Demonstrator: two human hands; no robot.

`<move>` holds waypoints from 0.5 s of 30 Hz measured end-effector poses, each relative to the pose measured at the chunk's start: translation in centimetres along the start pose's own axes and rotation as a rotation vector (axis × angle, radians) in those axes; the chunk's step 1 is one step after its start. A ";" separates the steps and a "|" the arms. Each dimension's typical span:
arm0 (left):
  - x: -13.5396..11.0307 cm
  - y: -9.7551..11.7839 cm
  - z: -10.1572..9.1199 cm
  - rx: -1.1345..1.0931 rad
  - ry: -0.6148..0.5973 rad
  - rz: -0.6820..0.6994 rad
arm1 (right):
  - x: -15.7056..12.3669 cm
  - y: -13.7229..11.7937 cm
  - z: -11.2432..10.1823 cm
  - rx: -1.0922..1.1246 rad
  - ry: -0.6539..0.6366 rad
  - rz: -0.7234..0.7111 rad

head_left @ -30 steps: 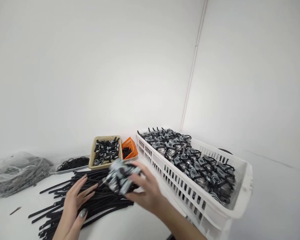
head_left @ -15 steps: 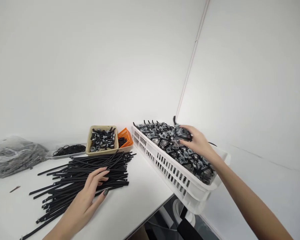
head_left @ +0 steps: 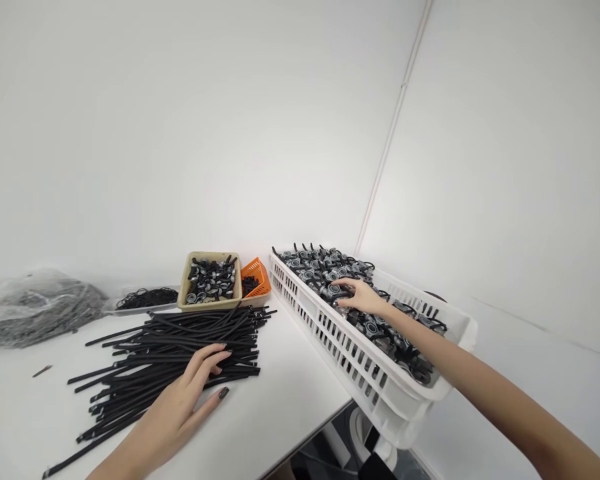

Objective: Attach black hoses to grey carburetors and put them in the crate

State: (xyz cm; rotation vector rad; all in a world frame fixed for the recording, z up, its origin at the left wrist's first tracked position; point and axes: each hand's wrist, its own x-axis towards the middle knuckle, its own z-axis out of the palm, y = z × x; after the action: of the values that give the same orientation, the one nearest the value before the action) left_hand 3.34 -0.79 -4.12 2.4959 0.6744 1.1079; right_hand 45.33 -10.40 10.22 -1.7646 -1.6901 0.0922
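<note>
Inside the white plastic crate (head_left: 300, 313), at the right end of the table, the right hand (head_left: 363, 298) rests on a dense load of black-and-silver parts (head_left: 325, 270). Each part has a round metal centre and black arms. The right hand's fingers (head_left: 343, 287) are held close together and point down into the load, touching the parts; whether they pinch a single part cannot be determined from this view. The crate has slotted walls, stands at an angle to the table edge, and its near corner extends past that edge. The left hand (head_left: 180, 407) lies on a loose pile of long black strips (head_left: 145, 357) on the white table (head_left: 290, 413). Its fingers (head_left: 213, 357) are spread and curved, with the tips on the strips, and nothing is pinched. Just left of the crate, a tan tray (head_left: 186, 290) holds similar black-and-silver parts (head_left: 211, 280), and an orange basket (head_left: 257, 273) of small black pieces (head_left: 250, 285) leans beside it. Further left are a shallow grey tray (head_left: 147, 300) of thin black rings (head_left: 147, 298) and a clear plastic bag (head_left: 40, 310) of dark material. A small dark sliver (head_left: 42, 371) lies on the tabletop near the pile.
</note>
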 end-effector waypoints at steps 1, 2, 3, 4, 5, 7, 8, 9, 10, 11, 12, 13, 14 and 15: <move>0.0 0.0 0.0 0.005 -0.016 -0.003 | 0.0 0.1 0.1 0.012 0.005 -0.003; 0.0 0.0 -0.1 0.011 -0.032 -0.007 | 0.1 0.3 0.2 0.025 0.009 -0.002; 0.0 0.0 -0.2 0.016 -0.045 -0.009 | 0.2 0.6 0.4 0.037 0.014 0.003; 0.0 0.0 -0.3 0.021 -0.056 -0.010 | 0.3 0.9 0.6 0.047 0.023 0.012; 0.0 0.0 -0.5 0.027 -0.065 -0.009 | 0.3 1.3 0.8 0.056 0.032 0.026; 0.1 -0.1 -0.7 0.041 -0.082 -0.007 | 0.3 2.2 1.3 0.063 0.050 0.050; 0.1 0.0 -0.9 0.049 -0.099 -0.004 | 0.2 2.6 1.5 0.060 0.054 0.054; 0.1 0.0 -1.0 0.056 -0.124 0.000 | 0.1 3.0 1.7 0.055 0.057 0.051; 0.1 0.0 -1.1 0.060 -0.155 0.003 | 0.0 3.3 1.8 0.051 0.052 0.049; 0.1 0.1 -1.2 0.063 -0.186 0.004 | -0.1 3.5 1.9 0.053 0.038 0.052; 0.2 0.1 -1.2 0.064 -0.208 -0.001 | -0.2 3.6 1.9 0.061 0.022 0.063; 0.2 0.0 -1.3 0.065 -0.224 -0.008 | -0.2 3.6 1.9 0.072 0.003 0.084; 0.2 -0.1 -1.3 0.065 -0.229 -0.016 | -0.2 3.6 1.8 0.083 -0.016 0.112; 0.2 -0.2 -1.4 0.065 -0.226 -0.023 | -0.2 3.5 1.7 0.091 -0.030 0.142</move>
State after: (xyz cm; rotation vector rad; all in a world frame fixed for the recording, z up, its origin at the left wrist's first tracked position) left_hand 2.35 -0.40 -3.20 2.6082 0.6814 0.7912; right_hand 47.43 -9.59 7.05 -1.8209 -1.5543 0.2560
